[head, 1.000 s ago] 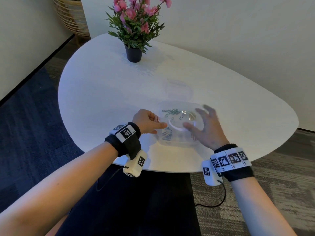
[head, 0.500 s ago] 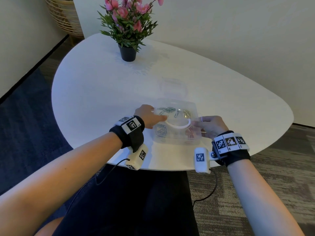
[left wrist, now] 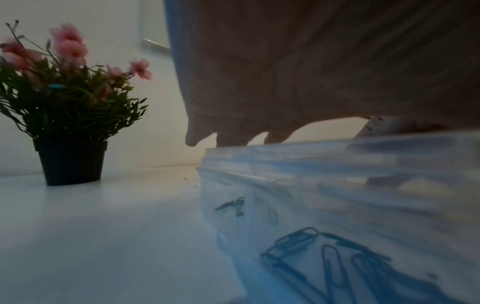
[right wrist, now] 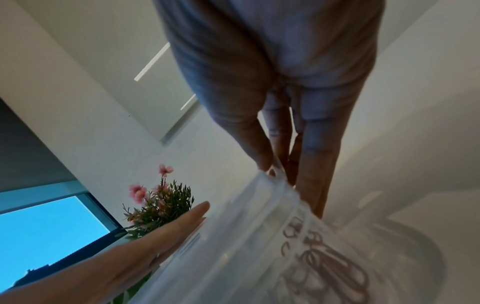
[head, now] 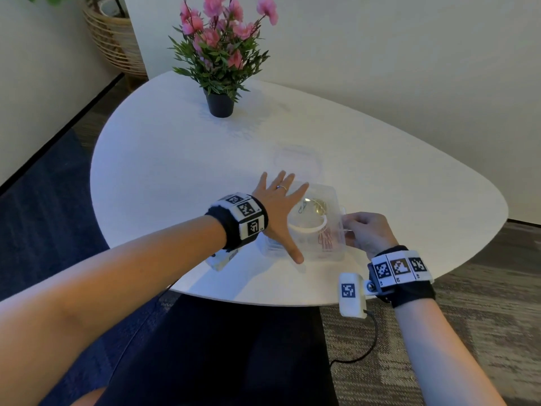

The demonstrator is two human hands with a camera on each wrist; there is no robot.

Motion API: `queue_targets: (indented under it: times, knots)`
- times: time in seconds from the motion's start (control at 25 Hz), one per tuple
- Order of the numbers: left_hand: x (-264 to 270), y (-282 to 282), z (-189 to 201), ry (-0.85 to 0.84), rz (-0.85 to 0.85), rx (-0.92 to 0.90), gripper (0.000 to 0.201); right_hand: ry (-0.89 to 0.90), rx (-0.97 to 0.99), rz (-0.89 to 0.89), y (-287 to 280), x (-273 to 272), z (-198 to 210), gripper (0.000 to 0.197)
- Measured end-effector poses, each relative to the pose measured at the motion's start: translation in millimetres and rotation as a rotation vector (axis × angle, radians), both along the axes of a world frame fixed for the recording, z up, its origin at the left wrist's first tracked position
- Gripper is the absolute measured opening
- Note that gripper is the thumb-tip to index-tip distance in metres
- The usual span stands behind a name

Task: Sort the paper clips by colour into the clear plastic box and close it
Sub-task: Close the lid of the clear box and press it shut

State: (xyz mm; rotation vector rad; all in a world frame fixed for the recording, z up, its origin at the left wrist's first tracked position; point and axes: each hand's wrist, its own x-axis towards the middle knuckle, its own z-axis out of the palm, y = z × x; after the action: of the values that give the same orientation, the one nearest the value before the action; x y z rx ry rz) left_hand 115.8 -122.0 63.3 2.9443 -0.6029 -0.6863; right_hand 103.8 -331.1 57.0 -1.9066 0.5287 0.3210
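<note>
Pressing flat with fingers spread, the left hand (head: 278, 206) held the lid down on the clear box (head: 328, 197) near the table (head: 164, 159) edge while the right hand (head: 370, 231) pinched its side latch, likely to snap it shut over the sorted paper clips (head: 326, 238).

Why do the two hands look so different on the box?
The left hand lies flat with straight, spread fingers on top of the clear plastic box; the right hand is curled, pinching the box's right edge. The left hand wears a ring; none shows on the right hand. The left hand covers much of the lid; the right hand stays at the side. Both touch the box and wear wrist bands.
</note>
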Motion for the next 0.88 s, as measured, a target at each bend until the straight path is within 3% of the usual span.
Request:
queue_targets:
  times: [0.2, 0.32, 0.48, 0.56, 0.68, 0.8, 0.88]
  knots:
    - [0.1, -20.0, -1.2, -0.108, -0.022, 0.126, 0.141, 0.021, -0.041, 0.013, -1.8, 4.5, -1.6, 0.021]
    - [-1.9, -21.9, 1.5, -0.109, -0.025, 0.164, 0.141, -0.036, -0.221, 0.107, 1.7, 8.6, -3.9, 0.017]
    - [-0.6, -17.6, 2.4, -0.073, -0.028, 0.13, 0.142, -0.221, -0.579, 0.654, 16.0, 8.1, 9.9, 0.1]
    - [1.3, -8.8, 5.1, 0.013, -0.017, 0.037, 0.147, -0.184, -0.691, 0.919, 23.4, 10.7, 16.1, 0.13]
    - [4.0, 16.9, 7.3, 0.164, 0.178, -0.281, 0.145, -0.061, -0.795, 1.091, 22.7, 23.6, 16.1, 0.145]
    - [0.2, 37.4, -14.7, 0.131, 0.332, -0.543, 0.106, -0.047, -0.83, 1.143, 21.6, 33.8, 13.2, 0.146]
    - [-1.6, 41.0, -27.3, 0.152, 0.436, -0.644, 0.091, -0.015, -0.866, 1.181, 23.2, 35.2, 8.6, 0.146]
